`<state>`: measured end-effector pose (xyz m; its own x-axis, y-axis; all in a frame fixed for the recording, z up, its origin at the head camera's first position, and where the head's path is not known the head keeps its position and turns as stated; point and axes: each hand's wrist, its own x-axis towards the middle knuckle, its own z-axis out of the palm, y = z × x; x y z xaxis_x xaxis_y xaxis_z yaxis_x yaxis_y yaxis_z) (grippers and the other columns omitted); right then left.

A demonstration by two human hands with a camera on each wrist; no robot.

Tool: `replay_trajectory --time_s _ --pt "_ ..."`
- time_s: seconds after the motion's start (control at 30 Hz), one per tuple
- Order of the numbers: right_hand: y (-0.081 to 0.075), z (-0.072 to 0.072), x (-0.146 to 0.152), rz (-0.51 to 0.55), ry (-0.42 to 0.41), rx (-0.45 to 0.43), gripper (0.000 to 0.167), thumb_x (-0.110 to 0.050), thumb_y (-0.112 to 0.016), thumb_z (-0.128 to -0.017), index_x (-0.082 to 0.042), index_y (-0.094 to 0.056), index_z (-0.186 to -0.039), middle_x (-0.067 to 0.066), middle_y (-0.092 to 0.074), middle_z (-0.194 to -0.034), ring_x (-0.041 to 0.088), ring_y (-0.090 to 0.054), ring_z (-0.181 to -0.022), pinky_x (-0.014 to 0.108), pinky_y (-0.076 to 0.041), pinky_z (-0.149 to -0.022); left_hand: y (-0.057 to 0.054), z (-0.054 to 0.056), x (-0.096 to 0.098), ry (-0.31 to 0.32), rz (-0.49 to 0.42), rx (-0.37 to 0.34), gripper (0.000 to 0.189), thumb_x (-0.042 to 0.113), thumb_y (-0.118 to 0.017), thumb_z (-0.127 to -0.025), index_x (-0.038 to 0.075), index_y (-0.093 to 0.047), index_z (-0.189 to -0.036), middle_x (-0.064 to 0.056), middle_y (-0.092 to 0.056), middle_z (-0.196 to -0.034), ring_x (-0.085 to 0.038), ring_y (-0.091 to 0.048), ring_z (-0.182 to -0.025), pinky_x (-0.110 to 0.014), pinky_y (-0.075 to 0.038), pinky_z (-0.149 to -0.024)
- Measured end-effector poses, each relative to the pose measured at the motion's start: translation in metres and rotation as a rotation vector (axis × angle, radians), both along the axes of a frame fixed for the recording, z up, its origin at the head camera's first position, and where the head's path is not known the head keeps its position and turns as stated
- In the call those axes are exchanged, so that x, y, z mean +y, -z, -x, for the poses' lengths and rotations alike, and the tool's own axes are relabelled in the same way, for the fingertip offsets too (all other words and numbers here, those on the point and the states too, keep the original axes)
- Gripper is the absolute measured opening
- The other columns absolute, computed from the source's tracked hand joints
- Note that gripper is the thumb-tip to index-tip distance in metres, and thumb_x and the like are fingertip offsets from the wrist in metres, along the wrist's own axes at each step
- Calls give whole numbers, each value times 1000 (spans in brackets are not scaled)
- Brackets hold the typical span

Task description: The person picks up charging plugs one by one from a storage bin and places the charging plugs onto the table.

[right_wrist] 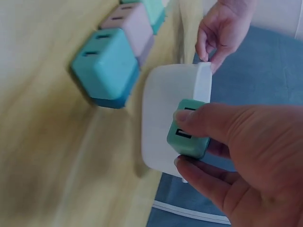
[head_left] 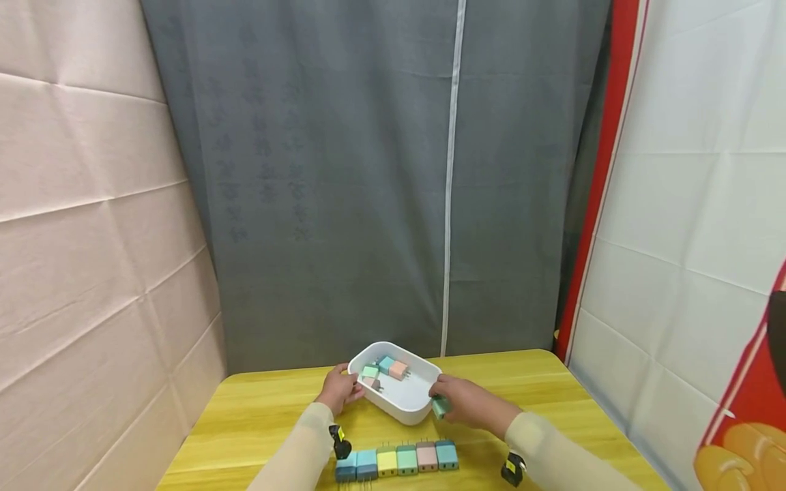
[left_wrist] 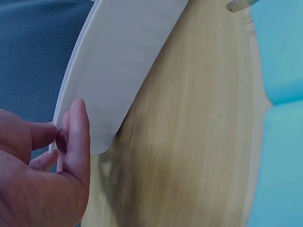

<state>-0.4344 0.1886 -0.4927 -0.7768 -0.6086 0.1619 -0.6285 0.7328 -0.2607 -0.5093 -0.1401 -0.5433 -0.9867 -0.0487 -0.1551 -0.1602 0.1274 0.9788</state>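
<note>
Wood-grain tabletop (head_left: 531,383): green USB charger (right_wrist: 189,146), presumably light, rigid, best held by sides, pinched by right hand (right_wrist: 251,153); white tub (head_left: 411,394), rim gripped by left hand (head_left: 339,390).

The wood-grain table (head_left: 245,419) bore a white tray (head_left: 414,391) towards twelve o'clock and six plug adapters (head_left: 406,460), lined up, at six.

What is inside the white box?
Inside the white box: a blue plug, a peach plug, a green plug and a brownish plug. Its near wall covers the nearest strip; anything there cannot be seen.
</note>
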Motion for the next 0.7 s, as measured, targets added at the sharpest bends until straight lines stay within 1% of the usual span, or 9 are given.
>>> replay_trajectory --time_s 0.07,0.17,0.3,0.4,0.47,0.6,0.7 --pt "4 -4 2 2 -7 0 44 0 -97 -80 -8 -78 -119 -3 -68 -112 11 -66 -100 36 -65 -94 -1 -1 0 -1 0 2 55 12 -56 -116 -3 -37 -165 -22 -65 -110 -26 -73 -90 -40 -67 -93" --pt "8 -9 6 2 3 -2 44 2 -96 -79 -11 -78 -117 -3 -69 -115 11 -66 -104 37 -64 -96 -1 -1 0 0 -2 4 54 12 -56 -116 -3 -37 -165 -22 -65 -110 -27 -74 -91 -42 -66 -95" --pt "12 -13 13 11 9 -10 44 2 -95 -79 -15 -77 -115 -6 -65 -109 8 -63 -98 34 -64 -91 0 0 0 -6 -5 -2 54 11 -56 -116 -3 -38 -165 -23 -65 -110 -28 -74 -91 -42 -66 -95" --pt "13 -17 17 18 5 -14 44 1 -96 -78 -14 -76 -115 -6 -61 -103 6 -59 -91 31 -62 -85 3 3 1 -22 -7 -7 53 11 -57 -116 -2 -39 -165 -22 -66 -110 -27 -75 -90 -41 -67 -95" --pt "12 -19 20 20 15 -27 43 0 -96 -79 -14 -76 -116 -8 -60 -103 4 -58 -91 30 -62 -84 5 5 1 -27 -10 -6 53 11 -56 -116 -1 -39 -165 -22 -66 -111 -25 -75 -89 -40 -67 -93" --pt "10 -25 22 27 36 -55 43 -3 -96 -80 -14 -77 -117 -9 -62 -105 5 -60 -93 32 -63 -88 7 10 1 -24 -13 2 54 10 -55 -116 -2 -38 -165 -22 -66 -112 -22 -74 -86 -38 -68 -90" --pt "9 -29 22 18 48 -71 43 -5 -96 -81 -14 -78 -119 -9 -63 -107 6 -60 -95 34 -63 -90 7 10 0 -30 -20 -4 53 10 -55 -116 -1 -39 -165 -22 -67 -111 -21 -74 -85 -37 -68 -89"
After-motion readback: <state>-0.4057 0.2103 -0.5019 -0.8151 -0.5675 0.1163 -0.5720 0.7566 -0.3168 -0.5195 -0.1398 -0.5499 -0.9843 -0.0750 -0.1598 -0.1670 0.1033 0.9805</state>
